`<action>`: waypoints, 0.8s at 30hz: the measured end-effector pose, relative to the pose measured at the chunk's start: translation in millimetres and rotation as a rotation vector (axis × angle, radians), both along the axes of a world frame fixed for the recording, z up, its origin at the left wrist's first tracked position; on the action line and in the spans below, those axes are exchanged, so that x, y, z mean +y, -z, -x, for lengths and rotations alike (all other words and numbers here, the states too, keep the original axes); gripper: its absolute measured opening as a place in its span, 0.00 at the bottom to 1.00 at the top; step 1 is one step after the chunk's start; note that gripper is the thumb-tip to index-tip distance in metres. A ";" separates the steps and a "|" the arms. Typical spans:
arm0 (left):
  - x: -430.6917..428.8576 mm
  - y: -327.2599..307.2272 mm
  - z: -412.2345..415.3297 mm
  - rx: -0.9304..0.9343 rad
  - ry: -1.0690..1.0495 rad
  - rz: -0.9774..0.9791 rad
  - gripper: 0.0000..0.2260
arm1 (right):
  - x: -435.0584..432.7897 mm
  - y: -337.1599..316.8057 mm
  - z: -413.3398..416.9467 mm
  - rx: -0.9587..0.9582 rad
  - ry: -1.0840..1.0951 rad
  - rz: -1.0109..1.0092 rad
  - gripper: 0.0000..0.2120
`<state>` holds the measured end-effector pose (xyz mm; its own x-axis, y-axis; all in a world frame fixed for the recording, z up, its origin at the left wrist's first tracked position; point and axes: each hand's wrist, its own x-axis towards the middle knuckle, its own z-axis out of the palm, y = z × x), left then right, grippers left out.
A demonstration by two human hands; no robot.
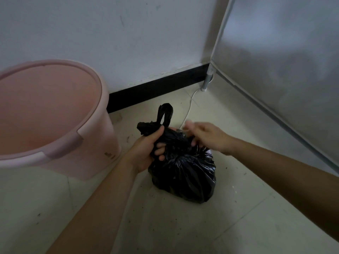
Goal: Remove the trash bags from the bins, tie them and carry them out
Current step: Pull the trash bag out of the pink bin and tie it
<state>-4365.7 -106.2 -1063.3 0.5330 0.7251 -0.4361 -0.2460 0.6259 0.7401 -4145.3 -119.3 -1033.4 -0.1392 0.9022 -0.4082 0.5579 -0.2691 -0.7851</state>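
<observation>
A full black trash bag [185, 173] sits on the pale tiled floor, its neck gathered at the top. My left hand [146, 149] grips the gathered neck, and a black handle loop stands up above my fist. My right hand [205, 136] is at the bag's top right; its fingers are motion-blurred, with the lower ones curled into the black plastic. A pink plastic bin [55, 114] stands to the left of the bag with no bag inside it.
A white wall with a black skirting board [156, 88] runs behind. A grey metallic panel [284, 70] and a metal leg [207, 79] close the right side. A white cable [189, 105] trails on the floor behind the bag. Small dirt specks dot the tiles.
</observation>
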 end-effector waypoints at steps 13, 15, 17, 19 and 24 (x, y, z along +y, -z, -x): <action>-2.8 -12.3 0.7 -0.145 0.174 0.027 0.27 | 31.1 -29.8 18.0 0.592 0.393 0.040 0.06; -2.3 -8.2 6.0 -0.277 0.111 0.070 0.27 | 25.2 -27.5 15.0 0.624 0.429 0.025 0.05; -2.6 -8.2 8.1 -0.302 0.093 0.096 0.30 | 19.5 -25.4 12.6 0.619 0.441 0.011 0.05; -2.2 -8.5 5.6 -0.290 0.046 0.119 0.27 | 15.5 -26.9 10.5 0.623 0.449 -0.027 0.06; -1.7 -7.0 -1.3 -0.248 -0.046 0.096 0.15 | 15.1 -45.9 6.4 0.737 0.447 -0.142 0.08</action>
<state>-4364.5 -107.9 -1056.3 0.6000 0.7124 -0.3640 -0.4422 0.6745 0.5912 -4151.7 -104.1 -987.6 0.0561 0.9708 -0.2333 -0.2395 -0.2138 -0.9471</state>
